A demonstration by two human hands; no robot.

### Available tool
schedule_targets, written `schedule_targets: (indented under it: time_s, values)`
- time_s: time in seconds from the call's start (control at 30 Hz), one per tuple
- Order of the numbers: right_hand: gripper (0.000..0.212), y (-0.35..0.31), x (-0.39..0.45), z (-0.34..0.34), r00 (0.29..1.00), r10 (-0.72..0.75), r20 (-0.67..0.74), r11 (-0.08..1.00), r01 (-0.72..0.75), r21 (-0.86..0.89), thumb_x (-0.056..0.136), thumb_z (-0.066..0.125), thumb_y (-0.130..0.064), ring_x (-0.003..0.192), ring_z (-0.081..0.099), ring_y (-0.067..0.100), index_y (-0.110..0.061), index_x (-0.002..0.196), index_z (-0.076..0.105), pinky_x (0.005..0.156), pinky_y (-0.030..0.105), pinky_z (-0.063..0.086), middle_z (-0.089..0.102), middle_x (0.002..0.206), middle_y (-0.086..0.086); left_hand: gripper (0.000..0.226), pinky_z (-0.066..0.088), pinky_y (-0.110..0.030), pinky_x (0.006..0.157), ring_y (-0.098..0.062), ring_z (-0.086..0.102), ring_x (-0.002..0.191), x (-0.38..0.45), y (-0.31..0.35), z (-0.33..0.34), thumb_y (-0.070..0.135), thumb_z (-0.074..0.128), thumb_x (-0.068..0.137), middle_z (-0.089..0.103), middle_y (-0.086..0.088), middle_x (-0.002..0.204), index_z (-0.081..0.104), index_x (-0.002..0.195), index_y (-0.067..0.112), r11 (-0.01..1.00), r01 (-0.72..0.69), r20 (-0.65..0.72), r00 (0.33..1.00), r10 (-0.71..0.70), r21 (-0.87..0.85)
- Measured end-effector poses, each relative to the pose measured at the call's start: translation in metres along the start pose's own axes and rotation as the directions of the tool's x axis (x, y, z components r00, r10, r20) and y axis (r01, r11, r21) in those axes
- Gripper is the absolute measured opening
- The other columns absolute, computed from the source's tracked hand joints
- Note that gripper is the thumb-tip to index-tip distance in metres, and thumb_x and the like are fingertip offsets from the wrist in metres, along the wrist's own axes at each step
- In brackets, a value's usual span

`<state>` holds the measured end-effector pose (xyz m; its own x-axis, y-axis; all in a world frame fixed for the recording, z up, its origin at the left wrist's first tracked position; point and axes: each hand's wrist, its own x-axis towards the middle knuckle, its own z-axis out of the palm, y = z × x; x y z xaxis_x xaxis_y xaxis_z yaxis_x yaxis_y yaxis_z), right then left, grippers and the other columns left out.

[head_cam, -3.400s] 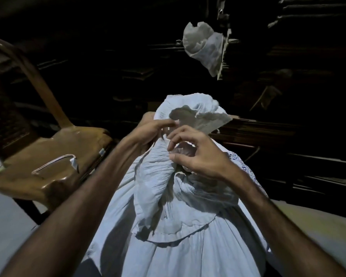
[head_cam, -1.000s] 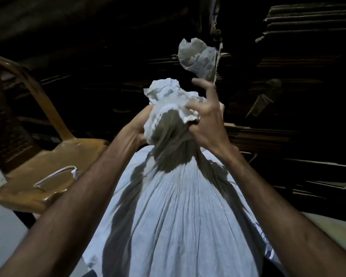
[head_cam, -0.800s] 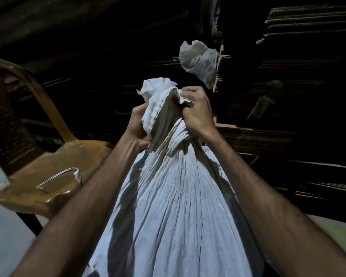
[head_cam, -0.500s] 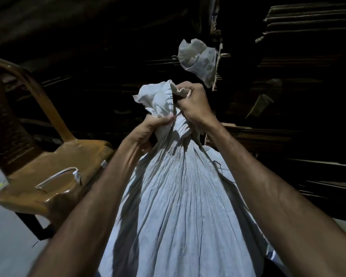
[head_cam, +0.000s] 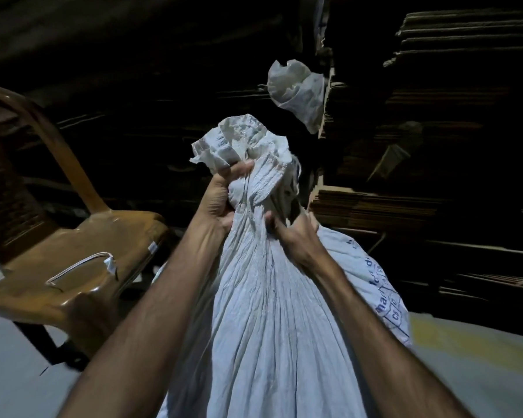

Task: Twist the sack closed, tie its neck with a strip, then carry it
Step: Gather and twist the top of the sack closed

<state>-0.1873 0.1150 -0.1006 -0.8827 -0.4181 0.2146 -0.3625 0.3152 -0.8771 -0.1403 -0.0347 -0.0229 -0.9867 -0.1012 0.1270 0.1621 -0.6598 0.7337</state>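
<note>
Fingers (head_cam: 239,170) clenched round sack (head_cam: 269,312) neck: our left hand (head_cam: 221,197) at 11 o'clock, right hand (head_cam: 296,236) below, holding twist; strip (head_cam: 79,265) waits at 9.

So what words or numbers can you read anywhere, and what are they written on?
Blue print on the right side of the white sack: only pieces show, roughly "mar" and "for"; the rest is folded, cut off and too blurred to read.
Small white tag on the brown chair: too small to read.
Nothing else bears readable text.
</note>
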Motion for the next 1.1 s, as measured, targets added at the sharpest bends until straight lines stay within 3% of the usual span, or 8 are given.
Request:
schedule_targets:
  time_s: [0.13, 0.23, 0.4, 0.63, 0.73, 0.8, 0.97, 1.1]
  values:
    - [0.107, -0.024, -0.004, -0.012, 0.996, -0.018, 0.088, 0.981, 0.0, 0.192, 0.062, 0.081, -0.077, 0.136, 0.055, 0.022, -0.022, 0.146, 0.044, 0.114, 0.052, 0.048, 0.06, 0.143, -0.002, 0.029, 0.058, -0.041, 0.1, -0.028, 0.074, 0.1, 0.002, 0.003, -0.004, 0.014, 0.07, 0.084, 0.078, -0.013, 0.108, 0.077, 0.109, 0.002, 1.0, -0.011, 0.03, 0.999, 0.011, -0.004]
    - [0.053, -0.044, 0.02, -0.019, 0.999, 0.031, -0.01, 0.875, -0.022, 0.484, 0.081, 0.078, -0.025, 0.097, 0.075, 0.015, -0.01, 0.125, 0.054, 0.081, 0.034, 0.065, 0.071, 0.11, 0.006, 0.028, 0.062, -0.039, 0.09, -0.027, 0.075, 0.094, 0.002, 0.004, -0.009, 0.017, 0.061, 0.096, 0.078, -0.014, 0.104, 0.072, 0.116, 0.001, 1.0, 0.005, 0.027, 1.0, -0.005, -0.002]
    - [0.012, -0.076, 0.059, -0.044, 0.978, -0.044, -0.202, 0.9, 0.127, 0.416, 0.102, 0.064, -0.001, 0.095, 0.069, 0.019, -0.011, 0.105, 0.07, 0.086, 0.03, 0.056, 0.073, 0.102, 0.006, 0.032, 0.062, -0.041, 0.09, -0.028, 0.075, 0.095, -0.005, 0.006, -0.008, 0.025, 0.058, 0.1, 0.077, -0.013, 0.108, 0.072, 0.12, 0.004, 0.993, 0.033, -0.012, 0.999, -0.032, 0.112]
    - [0.027, -0.077, 0.035, -0.06, 0.997, -0.064, -0.04, 0.954, 0.073, 0.291, 0.116, 0.037, -0.025, 0.124, 0.052, 0.002, -0.021, 0.139, 0.049, 0.118, 0.033, 0.037, 0.055, 0.136, -0.002, 0.059, 0.061, -0.028, 0.091, -0.01, 0.078, 0.087, 0.005, -0.013, 0.0, 0.031, 0.099, 0.055, 0.083, 0.002, 0.095, 0.074, 0.104, 0.012, 0.897, -0.026, -0.007, 0.999, 0.032, 0.44]
    - [0.031, -0.111, 0.047, -0.06, 0.992, -0.125, 0.021, 0.95, 0.113, 0.293, 0.111, 0.047, -0.004, 0.052, 0.052, -0.014, -0.014, 0.085, 0.06, 0.073, 0.013, 0.045, 0.047, 0.078, -0.002, 0.027, 0.064, -0.026, 0.078, -0.008, 0.077, 0.073, 0.01, -0.025, 0.005, 0.017, 0.085, 0.068, 0.082, 0.002, 0.08, 0.077, 0.093, 0.014, 0.94, -0.045, -0.061, 0.996, 0.069, 0.339]
    - [0.047, -0.141, 0.048, -0.06, 0.973, -0.231, 0.008, 0.907, 0.212, 0.363, 0.105, 0.064, -0.017, 0.043, 0.041, -0.002, -0.02, 0.063, 0.043, 0.053, 0.017, 0.037, 0.039, 0.064, -0.001, 0.016, 0.067, -0.033, 0.076, -0.017, 0.079, 0.074, 0.013, -0.03, 0.004, 0.02, 0.084, 0.079, 0.082, -0.006, 0.083, 0.081, 0.092, 0.01, 0.98, 0.015, -0.097, 0.995, 0.004, 0.196]
    - [0.043, -0.12, 0.048, -0.071, 0.964, -0.162, -0.212, 0.755, 0.259, 0.602, 0.104, 0.055, -0.048, 0.075, 0.063, 0.011, -0.014, 0.081, 0.067, 0.074, 0.028, 0.051, 0.067, 0.082, 0.002, 0.022, 0.066, -0.041, 0.081, -0.027, 0.078, 0.079, 0.015, -0.032, -0.005, 0.02, 0.061, 0.098, 0.08, -0.014, 0.091, 0.07, 0.108, 0.003, 0.999, 0.003, -0.181, 0.983, 0.005, 0.046]
    - [0.091, -0.058, 0.028, -0.071, 0.979, -0.156, -0.13, 0.919, 0.192, 0.344, 0.089, 0.037, -0.084, 0.135, 0.058, 0.018, -0.016, 0.146, 0.059, 0.121, 0.051, 0.041, 0.064, 0.145, 0.011, 0.023, 0.056, -0.048, 0.099, -0.03, 0.075, 0.086, 0.014, -0.033, -0.009, 0.02, 0.068, 0.09, 0.079, -0.016, 0.097, 0.081, 0.099, 0.004, 0.999, -0.028, -0.175, 0.984, 0.032, 0.021]
